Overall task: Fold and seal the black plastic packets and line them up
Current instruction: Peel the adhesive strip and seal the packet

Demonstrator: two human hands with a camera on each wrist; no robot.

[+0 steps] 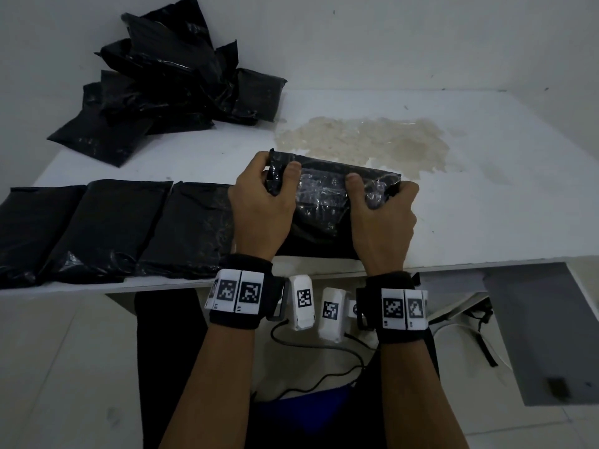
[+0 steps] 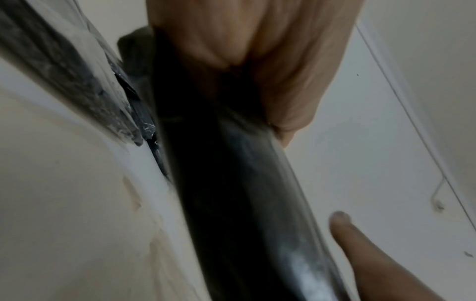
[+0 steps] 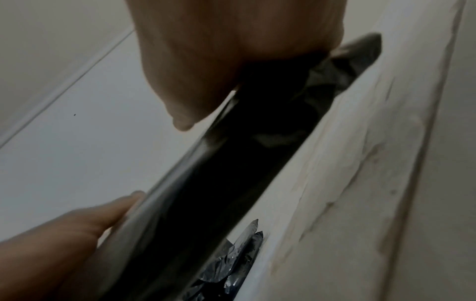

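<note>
Packet (image 1: 324,202) number four lies at the desk's (image 1: 486,205) near edge, my left hand (image 1: 256,205) and right hand (image 1: 384,215) each pinching an end of its folded-over flap. I judge the film thin, slick and limp round a soft filling, best held at the flap corners. Three sealed packets (image 1: 97,228) line the near-left edge; the unsealed pile (image 1: 168,79) in the far-left corner is too tangled to count.

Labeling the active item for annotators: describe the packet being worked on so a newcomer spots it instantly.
On the white table, find the row of three flat black packets along the near edge. Just right of that row lies the packet being folded, in front of the yellowish stain. Only this one is held at both ends, by the left hand and right hand.
</note>
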